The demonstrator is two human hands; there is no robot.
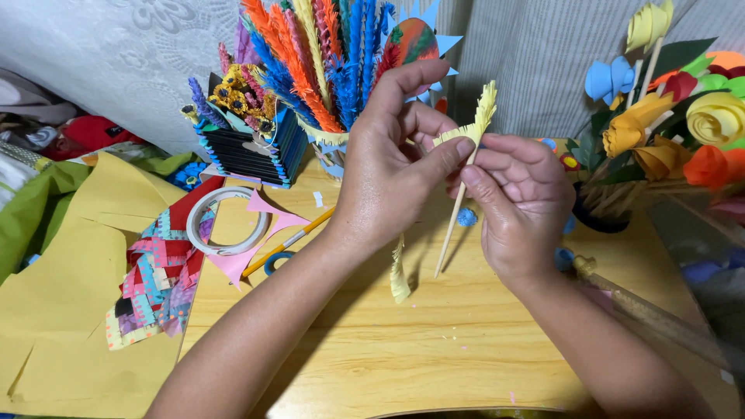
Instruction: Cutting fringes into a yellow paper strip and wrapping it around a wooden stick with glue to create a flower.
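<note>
Hands (pixel 396 167) gripping fringed stick (pixel 452 233); feather-filled cup (pixel 330 143)

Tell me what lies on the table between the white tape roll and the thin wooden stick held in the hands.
In the head view, between the white tape roll and the thin wooden stick lie pink paper cutouts and a yellow-handled brush; the left forearm crosses above.

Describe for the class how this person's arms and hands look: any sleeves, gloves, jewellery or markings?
Both forearms are bare as far as the frame shows, with no sleeves in view. The left hand and right hand wear no gloves, and no rings, watch or bracelets show. Fingernails look short and unpainted. No markings are visible.
</note>
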